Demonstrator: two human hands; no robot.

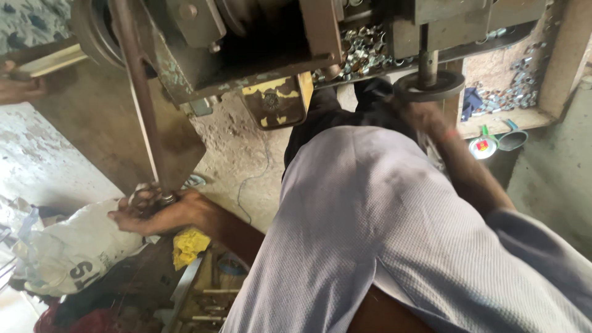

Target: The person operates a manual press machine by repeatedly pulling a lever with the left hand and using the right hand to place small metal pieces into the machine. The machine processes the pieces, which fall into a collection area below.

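My left hand reaches down to the lower left, cupped around several small dark metal pieces. It rests at the mouth of a white woven sack, just below a rusty steel bar of the machine. My right arm stretches up to the right, and my right hand is blurred, just under a round black handwheel on a vertical spindle. Its grip cannot be made out. My light lavender shirt fills the middle of the view.
A heavy worn press machine hangs overhead, with a tray of shiny small metal rings. A wooden box holds more of them. A yellow cloth lies by the sack. Another person's hand shows at far left.
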